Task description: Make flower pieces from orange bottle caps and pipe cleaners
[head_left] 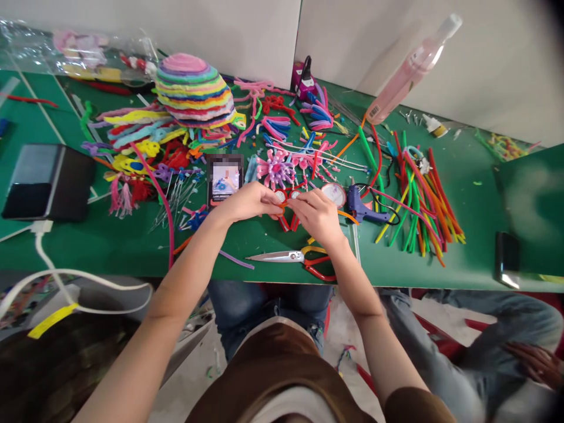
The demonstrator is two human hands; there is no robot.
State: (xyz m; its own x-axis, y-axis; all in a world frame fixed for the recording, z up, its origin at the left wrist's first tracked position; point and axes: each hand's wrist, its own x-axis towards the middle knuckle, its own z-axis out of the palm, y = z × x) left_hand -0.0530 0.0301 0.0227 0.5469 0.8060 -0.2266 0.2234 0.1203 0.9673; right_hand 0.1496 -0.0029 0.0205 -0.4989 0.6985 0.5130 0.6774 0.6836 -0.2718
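My left hand (251, 201) and my right hand (315, 214) meet above the green table (110, 241), both pinched on a short orange pipe cleaner (284, 203) held between their fingertips. Under the hands lies a red pipe-cleaner shape (288, 222) with small sparkly round pieces. A pink and purple pipe-cleaner flower (275, 169) sits just beyond the hands. A phone (224, 179) with a lit screen lies to the left of the flower.
Red-handled scissors (299, 258) lie near the table's front edge. A blue glue gun (363, 205) and a bundle of coloured pipe cleaners (418, 200) are at right. A striped rainbow cone (194, 88) stands at the back. Another person's legs and hand (535, 361) are at lower right.
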